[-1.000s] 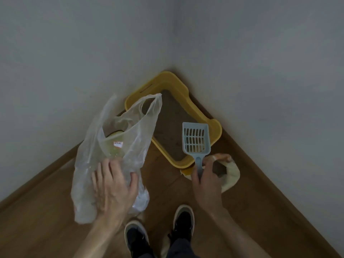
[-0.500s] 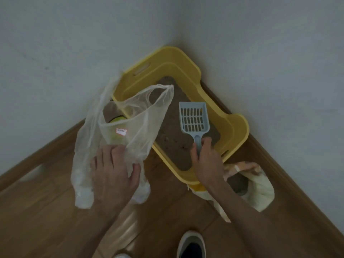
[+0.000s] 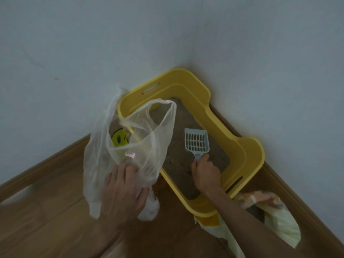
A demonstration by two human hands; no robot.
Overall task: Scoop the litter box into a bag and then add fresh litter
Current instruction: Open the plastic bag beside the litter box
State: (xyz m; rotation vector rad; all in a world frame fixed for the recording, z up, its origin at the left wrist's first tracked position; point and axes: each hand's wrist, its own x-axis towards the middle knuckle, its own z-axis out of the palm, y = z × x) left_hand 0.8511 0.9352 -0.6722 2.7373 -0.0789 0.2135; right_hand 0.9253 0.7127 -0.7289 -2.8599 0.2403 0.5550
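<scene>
A yellow litter box [image 3: 247, 155] sits in the corner of the room, filled with brown litter [image 3: 178, 164]. My right hand [image 3: 205, 172] is shut on the handle of a pale blue slotted scoop [image 3: 196, 141], which hangs just above the litter inside the box. My left hand [image 3: 123, 189] grips a thin clear plastic bag [image 3: 154, 146] with its mouth open, held at the box's left edge. A yellow smiley face [image 3: 120, 139] shows through the bag.
Pale walls meet behind the box. A wooden skirting board [image 3: 42, 164] runs along both walls above a wooden floor [image 3: 46, 229]. An open pale green sack of litter [image 3: 279, 226] lies on the floor right of the box's near end.
The view has moved closer and lower over the box. My right hand has carried the scoop forward from the box's near rim to over the litter. The bag stays in my left hand.
</scene>
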